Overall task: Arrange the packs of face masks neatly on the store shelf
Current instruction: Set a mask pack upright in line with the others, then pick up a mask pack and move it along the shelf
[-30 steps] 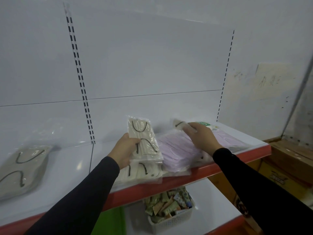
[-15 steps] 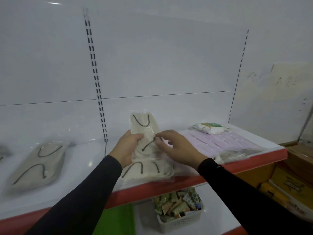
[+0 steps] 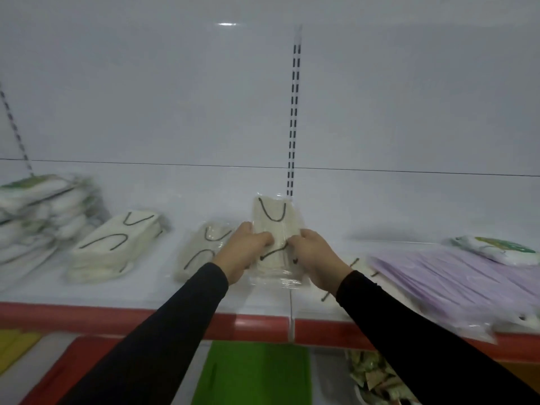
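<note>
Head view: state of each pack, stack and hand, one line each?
held mask pack: gripped by both hands, tilted up off the shelf
left hand: grips the pack's left edge
right hand: grips its right edge
beige pack: lying flat
beige stack: lying flat
purple mask packs: flat, overhanging the shelf's front edge
white-green packs: stacked, blurred

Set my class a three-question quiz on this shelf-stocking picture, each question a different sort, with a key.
1. True or false: both hands grip the same cream mask pack.
2. Which packs lie on the shelf to the right of the right hand? A) lilac B) black C) red
3. Fill in: the shelf's front edge is coloured ____.

Key: 1 true: the left hand and right hand hold it from either side. 2 A: the lilac mask packs. 3 red.
</note>
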The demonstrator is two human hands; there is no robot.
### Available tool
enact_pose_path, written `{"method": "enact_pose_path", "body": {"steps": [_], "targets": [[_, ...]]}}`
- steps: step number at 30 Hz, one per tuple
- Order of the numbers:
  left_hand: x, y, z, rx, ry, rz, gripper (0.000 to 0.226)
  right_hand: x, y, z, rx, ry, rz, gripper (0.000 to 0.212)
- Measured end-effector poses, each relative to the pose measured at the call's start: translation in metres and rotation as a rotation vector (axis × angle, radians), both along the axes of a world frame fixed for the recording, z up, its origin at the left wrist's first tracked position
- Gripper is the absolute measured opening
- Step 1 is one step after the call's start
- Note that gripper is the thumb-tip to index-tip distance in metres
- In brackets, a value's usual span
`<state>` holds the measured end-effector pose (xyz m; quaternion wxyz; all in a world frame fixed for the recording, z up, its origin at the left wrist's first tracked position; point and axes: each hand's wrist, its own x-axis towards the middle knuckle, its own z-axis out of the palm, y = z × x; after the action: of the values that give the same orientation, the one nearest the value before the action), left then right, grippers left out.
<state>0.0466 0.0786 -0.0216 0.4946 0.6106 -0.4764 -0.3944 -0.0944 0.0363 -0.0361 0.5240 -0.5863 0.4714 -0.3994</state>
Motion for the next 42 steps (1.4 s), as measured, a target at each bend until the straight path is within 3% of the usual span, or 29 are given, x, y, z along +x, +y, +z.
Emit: {"method": "enact_pose_path", "body": {"steps": [7,12,14,17,23,27,29,32,36,42], "targets": [[0.097,0.017,0.002,-0.066,-0.248,0.231,0.078,0.078,0.014,0.01,-0.063,0.062,0.166,0.011],[0.136,0.01,0.0,0.003,-0.478,0.258,0.021,0.111,0.014,0.009,-0.211,0.266,0.106,0.045],[0.144,0.006,-0.01,0.097,-0.566,0.231,0.017,0.115,0.01,0.001,-0.177,0.313,0.109,0.048],[0.15,0.002,-0.023,0.132,-0.544,0.2,0.019,0.119,0.007,-0.008,-0.105,0.344,0.164,0.024],[0.151,0.002,-0.02,0.143,-0.576,0.173,0.019,0.121,0.006,-0.007,-0.135,0.364,0.181,0.035],[0.134,0.008,0.005,0.045,-0.731,0.208,0.044,0.097,0.004,0.003,-0.232,0.427,0.138,0.035],[0.118,0.006,0.013,-0.023,-0.774,0.196,0.048,0.074,0.001,0.007,-0.272,0.465,0.124,0.02],[0.083,-0.001,0.018,-0.098,-0.778,0.118,0.054,0.031,0.002,0.017,-0.361,0.568,0.08,0.051],[0.019,-0.014,0.018,-0.188,-0.746,-0.041,0.054,-0.042,0.006,0.025,-0.418,0.665,-0.053,0.053],[-0.089,-0.029,0.002,-0.139,-0.711,-0.329,0.054,-0.162,0.014,0.017,-0.413,0.867,-0.247,0.052]]}}
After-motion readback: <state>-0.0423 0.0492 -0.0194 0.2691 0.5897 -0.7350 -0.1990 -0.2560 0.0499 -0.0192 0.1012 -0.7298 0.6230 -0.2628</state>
